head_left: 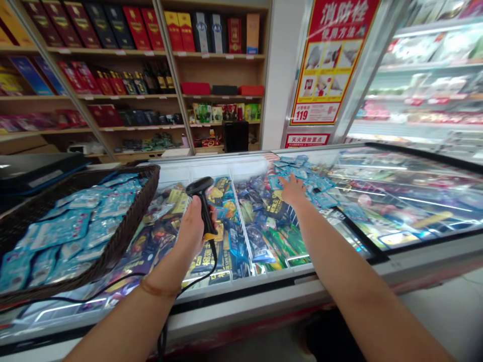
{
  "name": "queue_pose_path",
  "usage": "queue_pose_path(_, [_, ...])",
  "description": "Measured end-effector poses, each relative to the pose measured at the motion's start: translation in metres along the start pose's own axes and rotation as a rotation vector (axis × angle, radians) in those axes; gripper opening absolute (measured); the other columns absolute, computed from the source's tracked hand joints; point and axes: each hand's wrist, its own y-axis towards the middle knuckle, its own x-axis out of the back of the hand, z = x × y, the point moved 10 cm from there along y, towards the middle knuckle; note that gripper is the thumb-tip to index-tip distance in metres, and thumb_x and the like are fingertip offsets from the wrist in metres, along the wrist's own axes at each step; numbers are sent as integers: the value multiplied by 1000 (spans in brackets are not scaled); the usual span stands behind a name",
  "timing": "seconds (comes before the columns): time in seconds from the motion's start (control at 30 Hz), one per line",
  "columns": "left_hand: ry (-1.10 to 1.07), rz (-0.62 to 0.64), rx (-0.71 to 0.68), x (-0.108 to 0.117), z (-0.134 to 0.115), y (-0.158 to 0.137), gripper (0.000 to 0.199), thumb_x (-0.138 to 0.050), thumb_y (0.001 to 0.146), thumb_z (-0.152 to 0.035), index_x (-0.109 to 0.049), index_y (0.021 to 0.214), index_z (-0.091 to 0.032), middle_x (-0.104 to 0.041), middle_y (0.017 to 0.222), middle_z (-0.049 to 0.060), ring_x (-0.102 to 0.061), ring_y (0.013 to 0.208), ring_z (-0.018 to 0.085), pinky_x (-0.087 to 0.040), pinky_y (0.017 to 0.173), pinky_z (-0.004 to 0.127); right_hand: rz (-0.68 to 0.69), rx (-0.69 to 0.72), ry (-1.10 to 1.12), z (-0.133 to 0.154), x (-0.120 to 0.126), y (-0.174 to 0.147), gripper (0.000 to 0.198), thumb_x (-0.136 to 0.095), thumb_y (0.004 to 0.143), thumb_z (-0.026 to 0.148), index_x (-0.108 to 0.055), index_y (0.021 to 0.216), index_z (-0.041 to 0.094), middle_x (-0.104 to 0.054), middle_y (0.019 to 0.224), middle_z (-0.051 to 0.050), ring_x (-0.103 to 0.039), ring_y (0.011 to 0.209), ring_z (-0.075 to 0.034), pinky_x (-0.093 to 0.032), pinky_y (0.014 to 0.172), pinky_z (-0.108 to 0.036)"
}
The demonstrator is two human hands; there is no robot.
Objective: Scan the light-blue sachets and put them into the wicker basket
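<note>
My left hand point(193, 224) is wrapped round the grip of a black barcode scanner point(204, 201), held above the chest freezer point(281, 289). Its black cord trails down past my wrist. Over to the right, my right hand point(293, 191) reaches out with fingers spread, at a pile of light blue packets point(315, 178) lying on the freezer's glass. My fingertips are at the near left packets; whether they press on one I cannot tell. Under both hands, frozen treats in coloured wrappers point(269, 201) fill wire baskets inside the freezer.
A dark wicker basket point(151, 188) full of light blue packets point(81, 221) stands on the freezer's left end. Behind are wooden shelves point(221, 61) with boxed goods. A lit display fridge point(418, 75) stands at the right. A black-framed glass lid point(377, 246) covers the freezer's right part.
</note>
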Motion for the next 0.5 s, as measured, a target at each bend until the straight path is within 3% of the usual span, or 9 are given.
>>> queue_pose_path(0.13, [-1, -36, -8, -6, -4, -7, 55, -71, 81, -72, -58, 94, -21, -61, 67, -3, -56, 46, 10, -43, 40, 21, -29, -4, -8, 2, 4, 1, 63, -65, 90, 24, -55, 152, 33, -29, 170, -15, -40, 145, -44, -33, 116, -63])
queue_pose_path(0.2, [2, -43, 7, -10, -3, -10, 54, -69, 83, -72, -60, 95, -20, -62, 68, -1, -53, 44, 10, -42, 38, 21, -83, 3, 17, 3, 10, 0, 61, -71, 86, 25, -59, 146, 30, -33, 166, -16, -35, 148, -45, -30, 117, -63])
queue_pose_path(0.37, [20, 4, 28, -16, 2, -12, 56, -71, 81, -73, -62, 101, -20, -61, 71, -1, -53, 46, 10, -44, 39, 21, -321, 18, 115, 2, 32, -7, 53, -71, 79, 14, -65, 131, 24, -36, 161, -17, -9, 159, -45, -16, 123, -65])
queue_pose_path(0.5, [7, 6, -11, -13, 2, -10, 58, -72, 79, -72, -61, 103, -21, -62, 74, -2, -56, 50, 10, -46, 42, 21, -479, 34, 169, 0, 53, -17, 36, -62, 83, 8, -71, 115, 21, -44, 157, -17, -13, 159, -41, -15, 123, -63])
